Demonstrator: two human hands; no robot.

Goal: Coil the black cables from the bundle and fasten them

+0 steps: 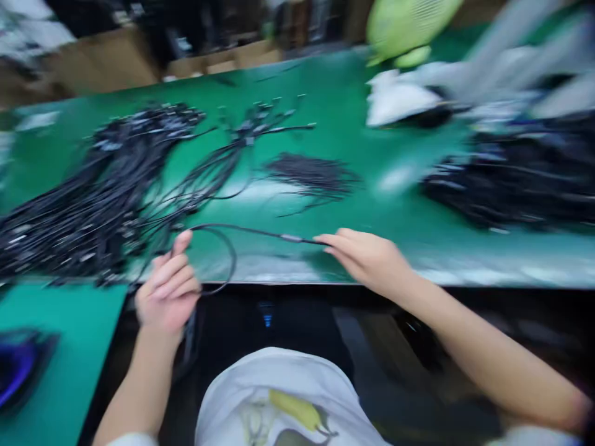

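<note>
A thin black cable runs between my two hands above the front edge of the green table. My left hand is closed around it, and a loop of the cable hangs beside the fingers. My right hand pinches the other end between thumb and fingertips, just right of a pale sleeve or label on the cable. Beyond my left hand lies a bundle of black cables with small connectors. A pile of short, thin dark strips lies behind the held cable.
A large heap of black cables covers the table's left side; another dark heap lies at right. A white bag and a yellow-green object are at the back right. Cardboard boxes stand behind the green table.
</note>
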